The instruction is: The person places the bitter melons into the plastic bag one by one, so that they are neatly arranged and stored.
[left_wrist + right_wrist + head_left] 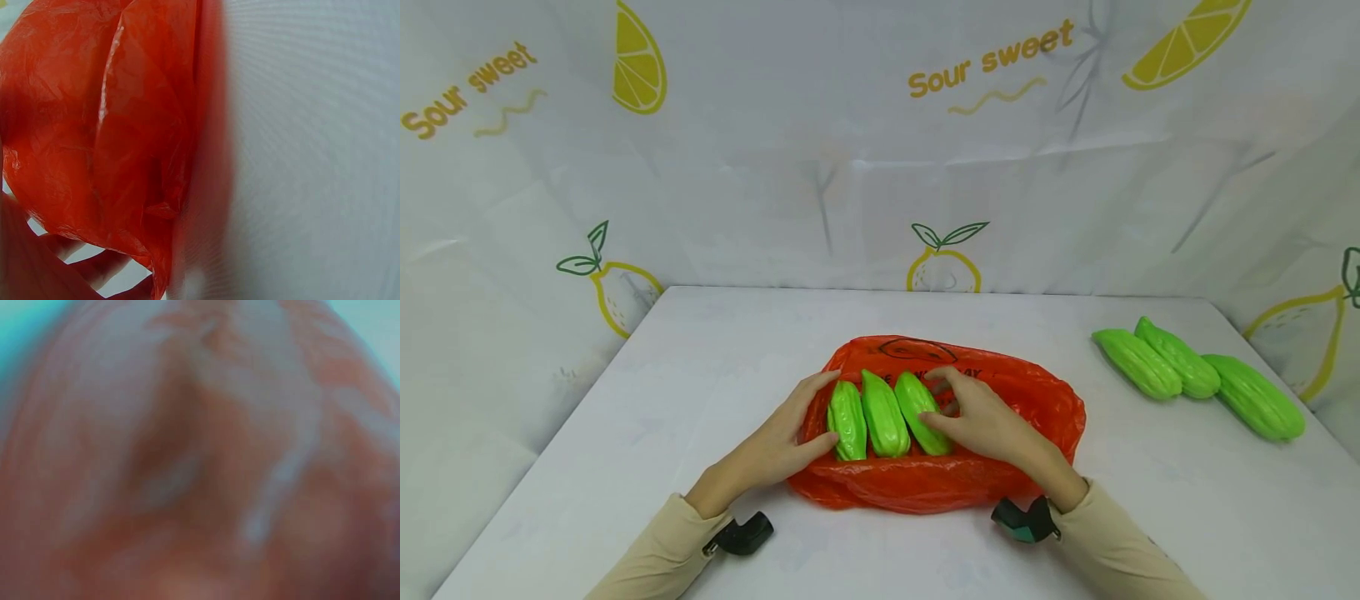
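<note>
In the head view, a red plastic bag (902,487) lies with its mouth spread, and three bright green ridged gourds (886,417) sit side by side in it. My left hand (777,437) is at the bag's left side, its thumb near the leftmost gourd (847,421). The left wrist view shows its fingers (94,269) along the outside of the red bag (69,131). Over the bag's mouth, my right hand (985,417) has loosely bent fingers beside the rightmost gourd (917,408), and its thumb touches that gourd. The right wrist view is too blurred to read.
Several more things stand about: a pair of green gourds (1138,364) and a larger one (1258,398) lie at the table's far right. The white table (700,358) meets a lemon-printed cloth (760,167) at the back.
</note>
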`<state>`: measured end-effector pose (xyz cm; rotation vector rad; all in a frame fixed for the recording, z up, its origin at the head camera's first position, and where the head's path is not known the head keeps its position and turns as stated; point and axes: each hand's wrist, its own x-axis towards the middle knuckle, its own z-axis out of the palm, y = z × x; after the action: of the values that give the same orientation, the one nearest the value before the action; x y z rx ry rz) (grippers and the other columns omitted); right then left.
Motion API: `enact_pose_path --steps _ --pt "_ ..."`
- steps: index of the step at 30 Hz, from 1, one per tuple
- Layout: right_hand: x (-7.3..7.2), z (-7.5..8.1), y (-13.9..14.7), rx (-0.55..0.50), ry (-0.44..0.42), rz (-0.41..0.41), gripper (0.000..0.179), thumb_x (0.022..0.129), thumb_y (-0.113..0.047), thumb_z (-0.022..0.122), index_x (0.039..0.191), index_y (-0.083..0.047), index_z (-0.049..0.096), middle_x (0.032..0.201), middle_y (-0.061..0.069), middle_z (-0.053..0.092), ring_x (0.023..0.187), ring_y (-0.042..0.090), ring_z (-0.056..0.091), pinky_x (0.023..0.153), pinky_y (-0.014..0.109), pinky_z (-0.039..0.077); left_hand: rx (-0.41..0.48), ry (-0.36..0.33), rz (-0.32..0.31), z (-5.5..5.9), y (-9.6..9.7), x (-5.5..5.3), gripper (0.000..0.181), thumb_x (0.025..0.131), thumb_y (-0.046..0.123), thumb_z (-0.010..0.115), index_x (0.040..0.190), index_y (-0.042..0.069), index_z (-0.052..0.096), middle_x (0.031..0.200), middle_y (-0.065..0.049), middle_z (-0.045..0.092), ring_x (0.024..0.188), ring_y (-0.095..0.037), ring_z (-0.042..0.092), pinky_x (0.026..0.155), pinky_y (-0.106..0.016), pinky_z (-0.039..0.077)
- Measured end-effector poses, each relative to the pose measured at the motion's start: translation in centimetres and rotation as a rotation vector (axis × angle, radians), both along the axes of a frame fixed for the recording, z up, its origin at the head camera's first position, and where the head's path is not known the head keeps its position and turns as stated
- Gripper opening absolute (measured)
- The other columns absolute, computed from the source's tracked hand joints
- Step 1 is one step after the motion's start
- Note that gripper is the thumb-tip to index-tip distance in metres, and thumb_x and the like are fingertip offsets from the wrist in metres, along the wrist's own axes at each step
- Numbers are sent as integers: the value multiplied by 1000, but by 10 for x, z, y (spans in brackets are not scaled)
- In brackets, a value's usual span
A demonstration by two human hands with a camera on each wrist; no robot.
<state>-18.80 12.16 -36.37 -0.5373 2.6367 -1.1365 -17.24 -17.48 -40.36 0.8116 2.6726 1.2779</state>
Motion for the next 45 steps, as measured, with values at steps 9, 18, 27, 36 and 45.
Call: enact_pose_path --steps 9,18,27,36,45 --pt "0 0 2 -29 -24 42 54 90 -20 72 135 1 50 129 17 60 100 22 67 81 33 58 0 -4 1 1 0 0 73 92 18 64 155 17 26 158 -7 32 146 -28 33 115 -58 33" --pt "4 -1 -4 -34 3 6 48 92 -23 71 132 -1 54 127 15 61 101 23 65 82 33 58 -3 12 0 0 1 0 72 92 17 64 154 15 27 157 -7 32 146 -28 33 116 -58 32" --pt "5 -1 -6 8 19 4 48 92 -28 71 130 -4 56 118 9 64 104 22 61 82 35 55 4 22 -3 0 0 -1 72 92 16 63 154 13 27 156 -9 33 145 -28 34 116 -58 32" --pt "2 2 1 -6 43 23 46 91 -26 72 128 -4 57 119 9 65 107 24 63 85 37 56 2 17 -1 0 0 -1 72 92 16 64 154 14 27 156 -8 33 145 -28 33 116 -58 32" --pt "3 15 12 7 39 21 41 93 -24 69 128 -6 58 121 10 65 105 23 63 86 37 56 -3 16 4 0 0 0 72 92 17 64 154 15 27 157 -7 32 146 -27 33 116 -57 32"
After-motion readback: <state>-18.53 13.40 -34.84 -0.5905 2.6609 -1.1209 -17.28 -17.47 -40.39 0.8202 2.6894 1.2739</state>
